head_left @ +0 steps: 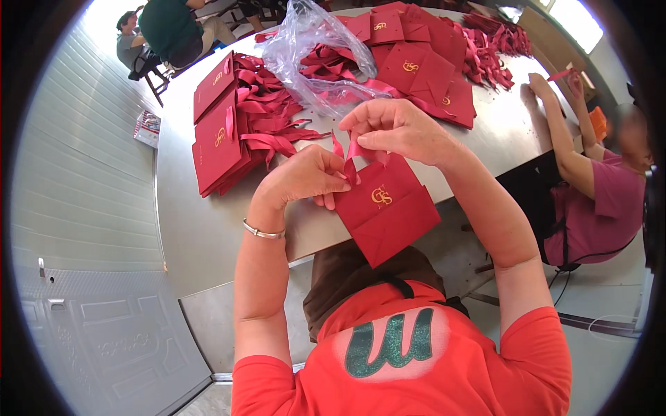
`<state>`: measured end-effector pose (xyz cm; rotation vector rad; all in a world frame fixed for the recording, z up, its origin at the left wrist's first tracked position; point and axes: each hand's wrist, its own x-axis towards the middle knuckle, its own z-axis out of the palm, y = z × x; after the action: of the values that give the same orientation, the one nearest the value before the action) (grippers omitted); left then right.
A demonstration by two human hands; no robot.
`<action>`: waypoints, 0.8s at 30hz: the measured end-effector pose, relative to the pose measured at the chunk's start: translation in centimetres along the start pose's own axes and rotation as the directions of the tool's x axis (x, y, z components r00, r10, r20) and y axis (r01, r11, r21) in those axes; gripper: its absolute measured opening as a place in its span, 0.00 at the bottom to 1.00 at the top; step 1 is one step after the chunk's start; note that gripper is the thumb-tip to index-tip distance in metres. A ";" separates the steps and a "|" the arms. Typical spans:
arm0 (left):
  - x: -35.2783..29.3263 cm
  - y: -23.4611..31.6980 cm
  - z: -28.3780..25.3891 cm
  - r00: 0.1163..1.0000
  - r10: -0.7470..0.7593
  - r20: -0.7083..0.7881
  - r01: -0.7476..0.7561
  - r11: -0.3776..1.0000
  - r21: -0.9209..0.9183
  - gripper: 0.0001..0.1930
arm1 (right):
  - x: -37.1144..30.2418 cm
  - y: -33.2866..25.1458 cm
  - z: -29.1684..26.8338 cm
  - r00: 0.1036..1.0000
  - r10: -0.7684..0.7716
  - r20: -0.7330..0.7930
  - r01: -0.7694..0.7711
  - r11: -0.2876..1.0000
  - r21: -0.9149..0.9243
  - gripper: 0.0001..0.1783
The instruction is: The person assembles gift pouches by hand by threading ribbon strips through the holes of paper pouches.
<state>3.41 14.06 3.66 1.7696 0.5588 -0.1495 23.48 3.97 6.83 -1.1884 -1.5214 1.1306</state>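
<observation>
A small red paper gift bag [399,225] with a gold emblem hangs tilted over the table's near edge, in front of my body. At its top left corner, the closed fingers of my left hand [309,177] pinch the bag by a ribbon. My right hand [402,128] is closed above the bag's top edge, thumb and fingers on the pinkish-red ribbon [368,151], which loops between both hands. A silver bangle [263,230] circles my left wrist. Part of the ribbon is hidden behind my fingers.
Stacked red bags [218,142] with loose ribbons lie left on the metal table [291,229]. A clear plastic bag [305,55] and more red bags [416,66] lie farther back. At the right sits a co-worker [596,180] holding a ribbon; other people [170,31] sit far left.
</observation>
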 end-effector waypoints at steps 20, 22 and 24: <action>-0.2 0.3 1.9 0.976 0.203 -0.081 -0.189 0.970 0.154 0.17 | 2.3 2.4 0.5 0.886 0.375 0.272 -0.212 0.851 -0.480 0.14; -0.6 0.9 2.0 0.971 0.223 -0.089 -0.205 0.962 0.179 0.17 | 2.3 3.2 0.3 0.888 0.369 0.275 -0.231 0.874 -0.427 0.19; -0.6 0.6 2.0 0.962 0.251 -0.107 -0.223 0.950 0.218 0.16 | 2.4 2.9 0.5 0.890 0.359 0.280 -0.248 0.899 -0.362 0.20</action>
<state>3.51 11.84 3.90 2.0429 0.4317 0.0837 23.18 6.63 4.11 -1.5572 -1.8777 1.3945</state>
